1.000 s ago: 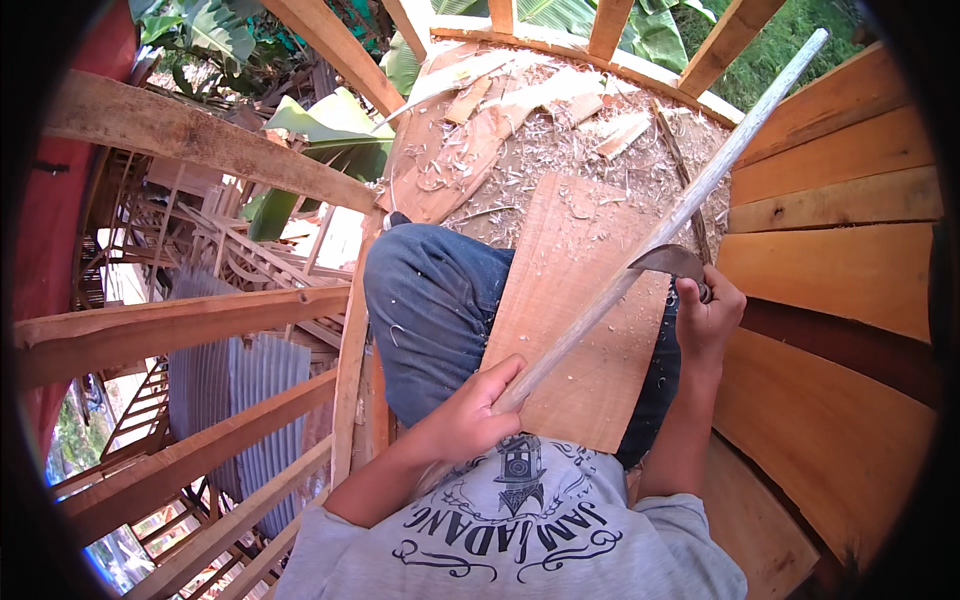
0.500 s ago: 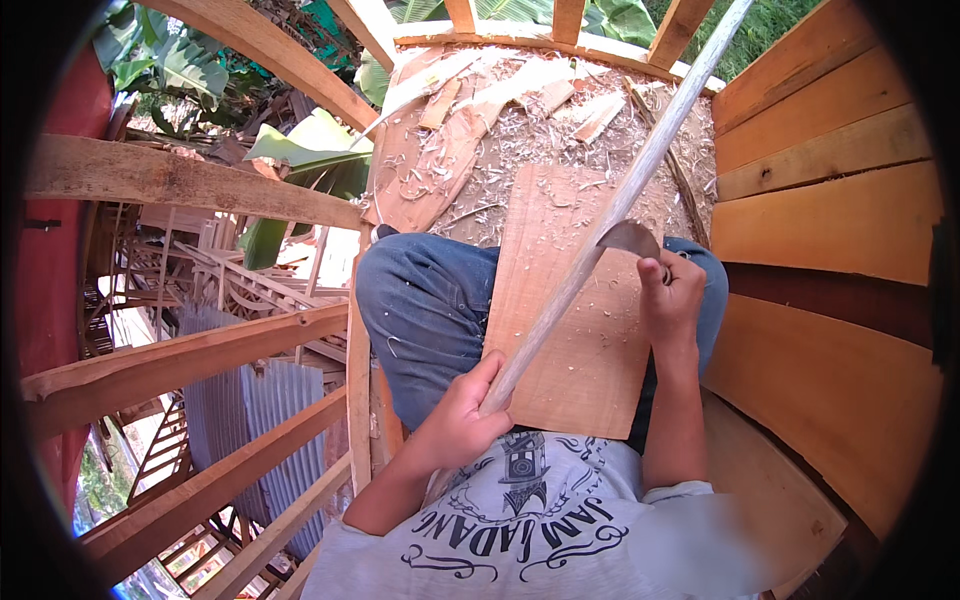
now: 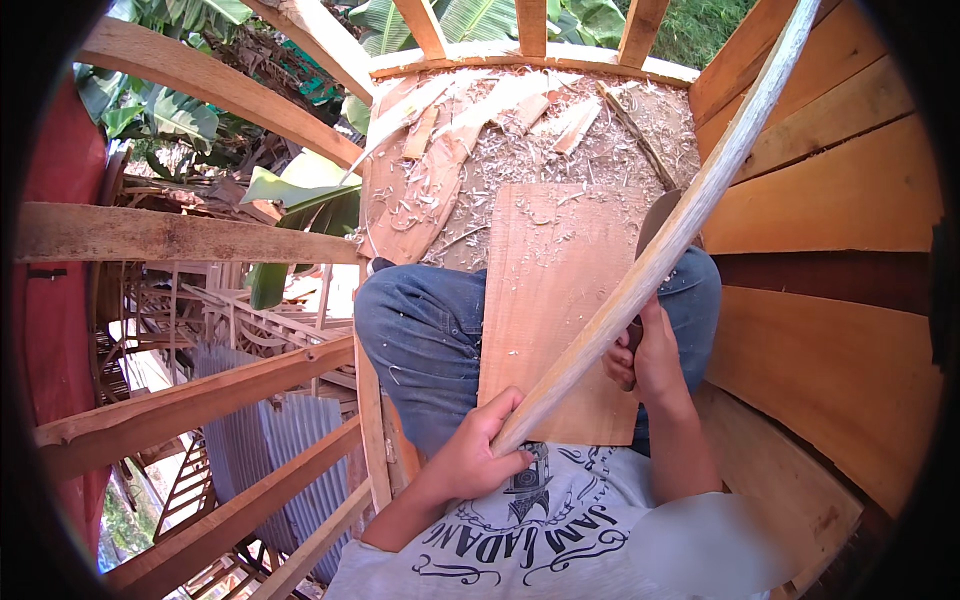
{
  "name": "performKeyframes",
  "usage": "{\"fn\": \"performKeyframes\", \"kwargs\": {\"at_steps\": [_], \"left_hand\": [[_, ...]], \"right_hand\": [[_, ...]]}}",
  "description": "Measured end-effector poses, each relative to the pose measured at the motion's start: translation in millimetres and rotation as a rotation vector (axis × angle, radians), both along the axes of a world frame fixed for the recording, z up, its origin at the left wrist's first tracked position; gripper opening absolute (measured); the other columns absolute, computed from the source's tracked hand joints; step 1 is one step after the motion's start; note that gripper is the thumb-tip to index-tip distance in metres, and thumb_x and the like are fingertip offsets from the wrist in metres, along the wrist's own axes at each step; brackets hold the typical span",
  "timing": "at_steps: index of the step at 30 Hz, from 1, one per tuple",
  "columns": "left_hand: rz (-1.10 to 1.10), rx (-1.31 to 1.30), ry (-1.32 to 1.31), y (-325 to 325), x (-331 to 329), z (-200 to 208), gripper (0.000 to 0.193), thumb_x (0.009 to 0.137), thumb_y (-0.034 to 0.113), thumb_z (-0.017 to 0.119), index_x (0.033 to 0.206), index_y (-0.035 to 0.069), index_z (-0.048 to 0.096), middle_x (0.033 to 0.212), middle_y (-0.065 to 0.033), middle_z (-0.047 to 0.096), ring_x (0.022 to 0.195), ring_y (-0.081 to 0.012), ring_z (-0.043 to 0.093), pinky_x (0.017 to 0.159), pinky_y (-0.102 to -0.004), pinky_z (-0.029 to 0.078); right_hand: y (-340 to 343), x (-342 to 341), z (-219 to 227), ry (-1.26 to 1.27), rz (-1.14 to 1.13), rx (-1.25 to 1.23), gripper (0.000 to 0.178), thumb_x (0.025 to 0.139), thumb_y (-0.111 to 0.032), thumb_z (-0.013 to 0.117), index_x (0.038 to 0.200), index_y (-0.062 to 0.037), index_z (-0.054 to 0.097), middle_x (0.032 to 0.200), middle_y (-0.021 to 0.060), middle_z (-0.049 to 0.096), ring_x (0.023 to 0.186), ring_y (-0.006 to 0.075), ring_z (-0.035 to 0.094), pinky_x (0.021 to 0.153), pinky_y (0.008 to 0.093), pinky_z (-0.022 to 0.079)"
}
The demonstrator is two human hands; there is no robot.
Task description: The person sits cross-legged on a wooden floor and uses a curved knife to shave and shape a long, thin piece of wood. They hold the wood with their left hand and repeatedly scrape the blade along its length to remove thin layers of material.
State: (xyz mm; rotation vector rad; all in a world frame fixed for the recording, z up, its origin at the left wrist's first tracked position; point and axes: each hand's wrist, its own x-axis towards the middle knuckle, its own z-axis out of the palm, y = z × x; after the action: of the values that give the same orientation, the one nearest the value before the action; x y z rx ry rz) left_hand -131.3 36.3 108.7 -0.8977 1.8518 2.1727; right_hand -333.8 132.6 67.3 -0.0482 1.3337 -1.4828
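Note:
A long, pale wooden stick (image 3: pixel 640 285) slants from near my shirt up to the far right. My left hand (image 3: pixel 476 446) is closed around its near end. In my right hand (image 3: pixel 658 362) is a knife, gripped by its dark handle (image 3: pixel 634 334). Its broad, curved blade (image 3: pixel 656 214) points away from me and is partly hidden behind the stick; whether it touches the wood I cannot tell. Beneath the stick, a flat wooden board (image 3: pixel 540 300) lies between my knees, with a few shavings on it.
Wood shavings (image 3: pixel 570 165) and offcuts (image 3: pixel 576 127) litter the floor ahead. A plank wall (image 3: pixel 820 210) rises close on my right. Open wooden rails (image 3: pixel 190 232) run along the left, with corrugated sheets (image 3: pixel 315 450) beyond. A low beam (image 3: pixel 520 55) edges the far side.
The stick's far end has swung right and looks closer. My right hand has come nearer to me, and the blade has turned from pointing left to pointing away.

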Motion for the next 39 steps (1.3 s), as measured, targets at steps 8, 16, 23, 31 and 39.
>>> {"fn": "performKeyframes", "kwargs": {"at_steps": [8,16,23,31,39], "left_hand": [[0.065,0.177,0.074,-11.3,5.5,-2.0,0.031,0.064,0.007,0.062,0.088,0.007,0.043,0.072,0.0021,0.040,0.064,-0.0068,0.037,0.058,-0.0220,0.032],[0.160,0.261,0.163,-22.4,13.0,-3.4,0.028,0.068,0.000,0.059,0.091,0.007,0.043,0.073,0.0033,0.037,0.065,-0.0049,0.034,0.059,-0.0213,0.032],[0.119,-0.061,0.076,-9.4,14.5,-9.4,0.031,0.062,0.002,0.058,0.089,0.006,0.044,0.071,0.0025,0.040,0.064,-0.0071,0.038,0.058,-0.0228,0.032],[0.050,-0.178,0.062,-5.1,10.7,-7.4,0.027,0.064,-0.002,0.056,0.087,0.006,0.045,0.067,0.0029,0.042,0.062,-0.0064,0.039,0.058,-0.0235,0.033],[0.161,-0.649,-0.004,-33.7,20.8,-10.9,0.026,0.064,0.003,0.058,0.089,0.002,0.048,0.064,-0.0171,0.054,0.061,-0.0365,0.059,0.057,-0.0356,0.045]], "right_hand": [[-9.9,9.7,9.4,-0.068,0.043,-0.170,0.056,0.096,-0.057,0.032,0.072,-0.0075,0.038,0.051,0.0006,0.035,0.037,0.0076,0.035,0.034,0.0223,0.031],[5.2,31.2,-5.6,0.453,-0.049,-0.312,0.044,0.096,-0.045,0.046,0.080,-0.0040,0.046,0.058,0.0028,0.044,0.042,0.0118,0.045,0.039,0.0269,0.035],[0.7,6.3,6.6,1.175,0.088,-0.101,0.021,0.087,-0.020,0.062,0.082,-0.0025,0.052,0.062,0.0093,0.050,0.047,0.0254,0.052,0.044,0.0345,0.039],[7.7,-19.8,16.5,1.581,0.302,-0.413,0.027,0.094,-0.023,0.054,0.078,-0.0023,0.049,0.053,0.0071,0.039,0.044,0.0154,0.046,0.043,0.0289,0.034],[13.6,-6.1,7.6,1.350,0.230,-0.172,0.020,0.084,-0.015,0.065,0.077,-0.0014,0.051,0.057,0.0135,0.049,0.046,0.0276,0.054,0.044,0.0341,0.041]]}}
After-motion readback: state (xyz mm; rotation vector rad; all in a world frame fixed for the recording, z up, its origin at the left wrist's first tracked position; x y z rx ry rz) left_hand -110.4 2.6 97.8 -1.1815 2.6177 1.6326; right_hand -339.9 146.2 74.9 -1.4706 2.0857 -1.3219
